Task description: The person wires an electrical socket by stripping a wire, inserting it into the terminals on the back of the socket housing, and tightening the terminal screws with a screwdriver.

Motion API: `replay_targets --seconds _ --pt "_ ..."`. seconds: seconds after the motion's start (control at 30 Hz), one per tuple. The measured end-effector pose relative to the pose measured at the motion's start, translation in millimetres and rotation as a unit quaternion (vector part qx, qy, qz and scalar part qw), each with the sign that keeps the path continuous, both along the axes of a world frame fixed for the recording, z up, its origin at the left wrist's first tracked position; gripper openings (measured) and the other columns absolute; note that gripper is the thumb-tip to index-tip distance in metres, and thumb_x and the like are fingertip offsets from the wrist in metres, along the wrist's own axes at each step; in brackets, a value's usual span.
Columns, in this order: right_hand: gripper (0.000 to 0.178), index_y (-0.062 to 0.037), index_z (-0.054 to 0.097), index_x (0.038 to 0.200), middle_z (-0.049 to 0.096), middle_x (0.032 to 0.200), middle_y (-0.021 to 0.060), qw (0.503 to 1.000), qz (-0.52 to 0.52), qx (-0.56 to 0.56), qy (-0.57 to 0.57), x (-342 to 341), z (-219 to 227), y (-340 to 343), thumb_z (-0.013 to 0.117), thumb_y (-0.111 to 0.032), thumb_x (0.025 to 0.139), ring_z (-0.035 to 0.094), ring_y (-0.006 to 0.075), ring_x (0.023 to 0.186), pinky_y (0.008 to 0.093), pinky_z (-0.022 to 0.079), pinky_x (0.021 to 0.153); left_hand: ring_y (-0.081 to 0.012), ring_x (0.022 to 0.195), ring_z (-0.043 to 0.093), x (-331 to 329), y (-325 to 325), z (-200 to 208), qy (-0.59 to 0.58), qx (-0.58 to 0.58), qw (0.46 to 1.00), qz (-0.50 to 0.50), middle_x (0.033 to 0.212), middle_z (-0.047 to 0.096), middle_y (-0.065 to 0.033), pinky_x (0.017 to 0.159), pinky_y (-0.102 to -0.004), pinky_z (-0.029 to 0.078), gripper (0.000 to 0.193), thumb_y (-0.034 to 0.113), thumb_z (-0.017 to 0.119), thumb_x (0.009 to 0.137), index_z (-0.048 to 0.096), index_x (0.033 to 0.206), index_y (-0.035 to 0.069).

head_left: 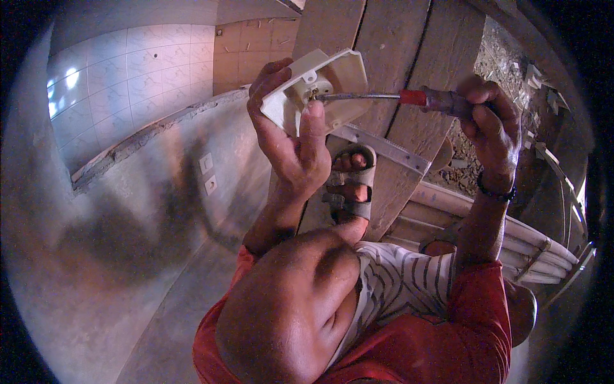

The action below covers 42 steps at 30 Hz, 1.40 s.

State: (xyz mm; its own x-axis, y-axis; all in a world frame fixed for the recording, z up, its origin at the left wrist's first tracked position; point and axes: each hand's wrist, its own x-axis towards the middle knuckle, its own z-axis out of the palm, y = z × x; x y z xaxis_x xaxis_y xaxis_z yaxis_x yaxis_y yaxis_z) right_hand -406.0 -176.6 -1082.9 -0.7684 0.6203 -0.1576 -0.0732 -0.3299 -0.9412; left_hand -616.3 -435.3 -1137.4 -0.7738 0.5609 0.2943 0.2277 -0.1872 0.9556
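Bare knee (288,307) hogged the near end of my feed. Past it, the left hand (291,147) was wrapped around a cream shell (345,75), held up above the planks (396,38). Right hand (495,121) was clamped on the screwdriver (414,97), tip (324,98) inside the shell next to the left thumb (313,118). My worry: I saw only fingers bracing the shell, so any off-angle push could've kicked the tip loose and jabbed that thumb. Couldn't tell if the tip was seated on the little metal bit (314,93), tbh.
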Motion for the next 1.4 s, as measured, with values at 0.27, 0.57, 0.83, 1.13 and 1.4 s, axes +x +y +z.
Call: replay_targets --seconds 0.27,0.57,0.83,1.13,1.4 --pt "0.025 -0.0026 0.057 0.103 0.056 0.106 0.0121 0.996 0.027 0.084 0.034 -1.8 6.3 -0.5 0.062 -0.02 0.085 0.047 0.0096 0.062 0.0235 0.038 0.052 -0.0275 0.112 0.048 5.1 58.2 76.4 0.164 -0.135 0.977 0.029 0.123 0.047 -0.0196 0.098 -0.0411 0.038 0.052 0.02 0.06 0.088 0.034 0.126 -0.006" --pt "0.029 -0.0011 0.059 0.101 0.058 0.088 0.0071 0.992 0.016 0.088 -0.084 5.3 11.1 4.1 0.058 -0.028 0.091 0.044 0.0064 0.056 0.0221 0.033 0.047 -0.0298 0.113 0.044 3.7 59.5 79.6 0.181 -0.122 0.976 -0.009 0.123 0.043 -0.022 0.096 -0.0413 0.038 0.045 0.011 0.056 0.088 0.037 0.126 -0.001" --pt "0.042 -0.0013 0.056 0.106 0.056 0.106 0.0092 0.989 0.058 0.126 -0.06 -1.3 14.2 2.2 0.057 -0.04 0.091 0.041 0.0038 0.056 0.0202 0.031 0.047 -0.0292 0.112 0.044 5.2 60.5 80.8 0.161 -0.122 0.979 -0.015 0.124 0.042 -0.0214 0.095 -0.0405 0.039 0.044 0.01 0.055 0.087 0.037 0.126 0.0" --pt "0.037 -0.0029 0.053 0.103 0.056 0.103 0.0109 0.994 0.068 0.076 -0.042 10.0 -0.9 10.5 0.059 -0.038 0.091 0.042 0.0036 0.056 0.0191 0.032 0.045 -0.0298 0.113 0.044 6.6 54.8 82.7 0.172 -0.147 0.974 -0.028 0.124 0.041 -0.0223 0.095 -0.0409 0.04 0.044 0.008 0.055 0.086 0.038 0.125 0.0" --pt "0.037 -0.0027 0.053 0.103 0.056 0.1 0.0097 0.993 0.052 0.045 -0.1 5.9 8.3 4.4 0.06 -0.037 0.09 0.039 0.0028 0.052 0.0188 0.03 0.042 -0.0302 0.113 0.044 2.4 60.6 84.8 0.189 -0.125 0.973 -0.034 0.124 0.041 -0.0227 0.096 -0.0411 0.039 0.045 0.005 0.056 0.085 0.037 0.126 0.0"
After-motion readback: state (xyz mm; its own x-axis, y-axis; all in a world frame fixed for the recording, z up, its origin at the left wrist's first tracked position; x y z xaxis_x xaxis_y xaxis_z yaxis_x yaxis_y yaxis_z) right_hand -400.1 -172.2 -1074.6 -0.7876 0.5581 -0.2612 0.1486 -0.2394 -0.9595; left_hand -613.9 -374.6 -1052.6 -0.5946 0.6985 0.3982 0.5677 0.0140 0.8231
